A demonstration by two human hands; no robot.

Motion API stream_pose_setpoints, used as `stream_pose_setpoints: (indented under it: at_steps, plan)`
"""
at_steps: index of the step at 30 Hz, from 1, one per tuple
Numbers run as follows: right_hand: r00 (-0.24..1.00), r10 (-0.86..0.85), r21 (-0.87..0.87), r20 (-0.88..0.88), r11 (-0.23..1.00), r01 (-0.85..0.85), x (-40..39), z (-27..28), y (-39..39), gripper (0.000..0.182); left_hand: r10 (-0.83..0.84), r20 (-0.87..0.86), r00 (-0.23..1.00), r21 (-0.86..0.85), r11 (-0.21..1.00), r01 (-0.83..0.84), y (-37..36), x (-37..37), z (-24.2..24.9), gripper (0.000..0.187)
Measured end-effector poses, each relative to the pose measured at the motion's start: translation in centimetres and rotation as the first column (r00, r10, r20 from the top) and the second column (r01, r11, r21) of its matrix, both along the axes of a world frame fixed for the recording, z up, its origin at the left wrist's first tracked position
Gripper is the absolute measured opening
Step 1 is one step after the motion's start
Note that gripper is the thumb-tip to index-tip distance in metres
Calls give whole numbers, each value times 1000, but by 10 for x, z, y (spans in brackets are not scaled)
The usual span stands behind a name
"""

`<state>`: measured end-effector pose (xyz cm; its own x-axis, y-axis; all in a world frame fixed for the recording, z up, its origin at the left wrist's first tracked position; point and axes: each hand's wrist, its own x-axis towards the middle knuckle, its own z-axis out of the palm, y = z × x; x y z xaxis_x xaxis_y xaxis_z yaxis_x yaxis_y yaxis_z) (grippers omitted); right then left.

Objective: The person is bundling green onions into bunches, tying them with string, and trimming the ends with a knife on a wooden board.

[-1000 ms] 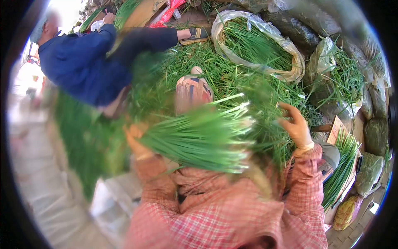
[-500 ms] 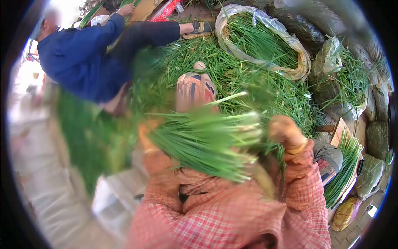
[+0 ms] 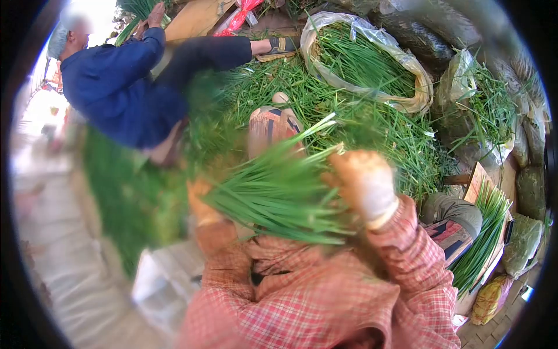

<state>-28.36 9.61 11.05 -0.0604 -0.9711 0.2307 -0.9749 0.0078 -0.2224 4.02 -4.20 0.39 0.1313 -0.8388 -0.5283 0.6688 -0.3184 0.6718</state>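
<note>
Green stalk bundle (image 3: 270, 195) hung between both hands, leaf ends in left hand (image 3: 201, 199), blurred fingers closed round them. Right hand (image 3: 363, 181) curled at pale ends; could not tell whether fingers pinched any stalk. Likely risk: slack left hold plus hard right-hand tug could fan bundle, spilling stalks onto loose greens (image 3: 401, 142). Half second earlier, right hand stood clear; now reached pale ends, hiding some.
</note>
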Motion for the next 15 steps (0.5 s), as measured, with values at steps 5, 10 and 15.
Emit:
stream_pose_setpoints:
  at_steps: [5, 10, 15]
  plan:
    - [978, 67, -123, -196, 988, -92, 0, -10, -5, 11, -115, 36, 993, -148, 982, 119, -8, 27, -35, 38]
    - [767, -81, 84, -636, 981, 173, -39, -20, 19, 6, -112, 16, 994, -56, 992, 112, -8, 18, -38, 35]
    - [928, -325, -71, -184, 946, 318, -149, -33, 70, 11, -136, 63, 989, 28, 990, 135, -1, 47, -77, 31]
